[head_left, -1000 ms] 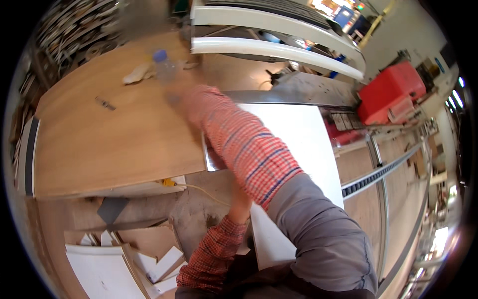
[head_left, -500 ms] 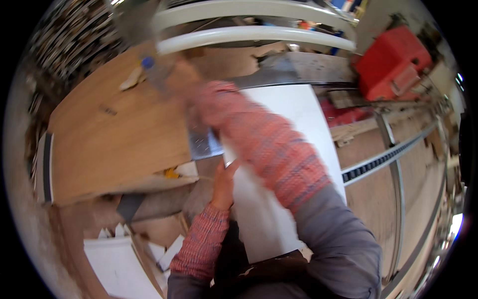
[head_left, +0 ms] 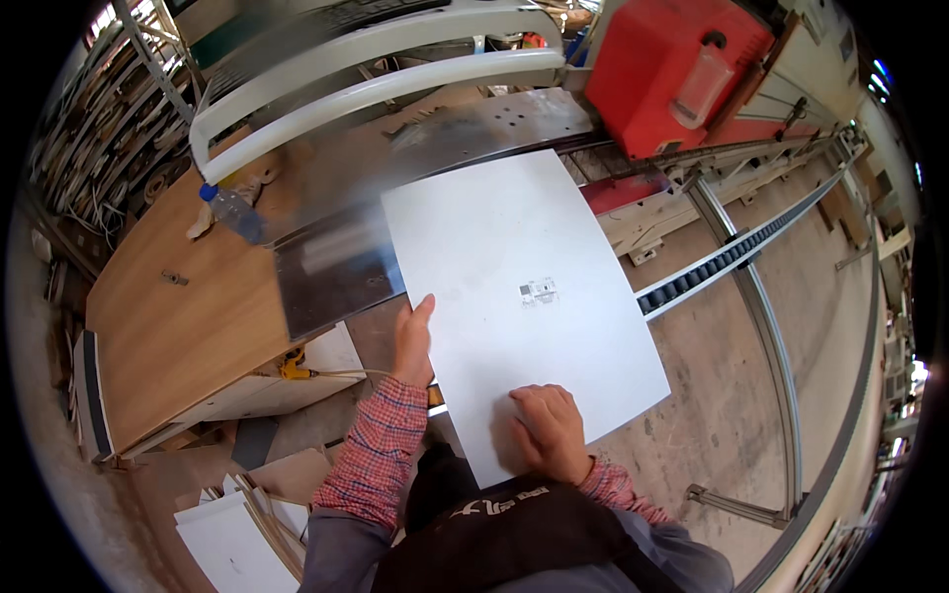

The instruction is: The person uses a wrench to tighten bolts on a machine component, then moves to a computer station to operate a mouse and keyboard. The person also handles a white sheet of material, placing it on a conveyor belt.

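A white rectangular panel [head_left: 504, 242] with a small printed label stretches from my lap toward the machine's dark metal table plate [head_left: 341, 262]. My left hand [head_left: 413, 346] grips the panel's left edge, thumb along the top; its other fingers are mostly hidden. On the near end of the panel rests my right hand [head_left: 554, 430], its fingers curled inward against the surface. Whatever those fingers may hold is hidden beneath them. A plastic bottle with a blue cap [head_left: 235, 212] stands beyond the metal plate, at the far left.
A wooden tabletop [head_left: 188, 306] spreads to the left, with a yellow tool [head_left: 295, 364] at its near edge. White board offcuts [head_left: 237, 544] lie below. A pale guard rail [head_left: 386, 99] crosses the back. At right are a red machine housing [head_left: 672, 74] and a roller track [head_left: 751, 252].
My right hand has come back from beside the bottle to the panel's near end. The panel now sits at a different angle with its label uncovered. My left hand stays at its edge.
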A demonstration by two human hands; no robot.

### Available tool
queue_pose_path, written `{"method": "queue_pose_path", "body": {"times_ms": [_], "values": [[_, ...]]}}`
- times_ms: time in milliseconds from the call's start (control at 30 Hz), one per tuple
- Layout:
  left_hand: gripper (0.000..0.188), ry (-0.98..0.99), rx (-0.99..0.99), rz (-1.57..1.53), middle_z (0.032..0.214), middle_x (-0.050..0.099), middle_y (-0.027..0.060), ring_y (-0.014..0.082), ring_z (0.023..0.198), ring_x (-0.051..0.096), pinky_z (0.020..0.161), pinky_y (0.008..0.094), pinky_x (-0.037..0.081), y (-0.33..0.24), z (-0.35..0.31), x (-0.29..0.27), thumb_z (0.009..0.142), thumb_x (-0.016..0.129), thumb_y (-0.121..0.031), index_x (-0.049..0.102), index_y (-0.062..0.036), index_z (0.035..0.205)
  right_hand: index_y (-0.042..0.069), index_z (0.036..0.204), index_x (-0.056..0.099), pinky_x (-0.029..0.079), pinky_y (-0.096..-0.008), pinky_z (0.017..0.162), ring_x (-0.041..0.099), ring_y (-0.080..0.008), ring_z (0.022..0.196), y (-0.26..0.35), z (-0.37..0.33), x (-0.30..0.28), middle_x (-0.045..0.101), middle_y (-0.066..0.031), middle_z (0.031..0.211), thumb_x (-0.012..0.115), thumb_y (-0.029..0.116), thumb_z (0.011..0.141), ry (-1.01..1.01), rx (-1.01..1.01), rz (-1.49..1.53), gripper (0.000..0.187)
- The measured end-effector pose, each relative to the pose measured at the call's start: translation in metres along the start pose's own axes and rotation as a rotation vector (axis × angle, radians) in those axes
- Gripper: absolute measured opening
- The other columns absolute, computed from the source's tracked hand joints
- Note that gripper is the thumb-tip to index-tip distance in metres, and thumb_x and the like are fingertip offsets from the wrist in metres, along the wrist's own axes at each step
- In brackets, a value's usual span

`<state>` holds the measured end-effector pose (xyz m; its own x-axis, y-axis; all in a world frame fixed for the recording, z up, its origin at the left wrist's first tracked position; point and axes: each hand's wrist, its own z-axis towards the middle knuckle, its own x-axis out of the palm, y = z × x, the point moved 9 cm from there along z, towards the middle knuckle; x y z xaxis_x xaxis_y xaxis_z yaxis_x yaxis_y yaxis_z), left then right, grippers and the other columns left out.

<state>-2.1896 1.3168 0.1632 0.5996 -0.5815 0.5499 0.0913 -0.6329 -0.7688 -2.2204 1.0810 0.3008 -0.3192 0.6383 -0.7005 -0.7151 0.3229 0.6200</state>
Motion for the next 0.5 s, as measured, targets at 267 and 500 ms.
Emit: {"method": "queue_pose_path", "body": {"times_ms": [267,500], "values": [[0.036,-0.049,0.021,0.042,0.121,0.064,0.0135,0.0238,0.105,0.066,0.089,0.0366,0.056,0.019,0.006,0.043,0.101,0.053,-0.019,0.054,0.0052,0.128,0.000,0.108,0.065,0.040,-0.0496,0.102,0.067,-0.0310,0.104,-0.042,-0.025,-0.052,0.070,-0.0143,0.103,0.065,0.002,0.078,-0.179,0.063,-0.011,0.031],[0.042,-0.051,-0.024,0.063,0.123,0.063,0.0171,0.0267,0.106,0.066,0.090,0.0390,0.056,0.026,0.012,0.064,0.103,0.051,-0.023,0.050,0.0083,0.131,0.003,0.103,0.067,0.048,-0.0430,0.090,0.070,-0.0232,0.088,-0.055,-0.034,-0.051,0.071,-0.0073,0.090,0.065,0.007,0.079,-0.221,-0.041,-0.098,0.024]]}}
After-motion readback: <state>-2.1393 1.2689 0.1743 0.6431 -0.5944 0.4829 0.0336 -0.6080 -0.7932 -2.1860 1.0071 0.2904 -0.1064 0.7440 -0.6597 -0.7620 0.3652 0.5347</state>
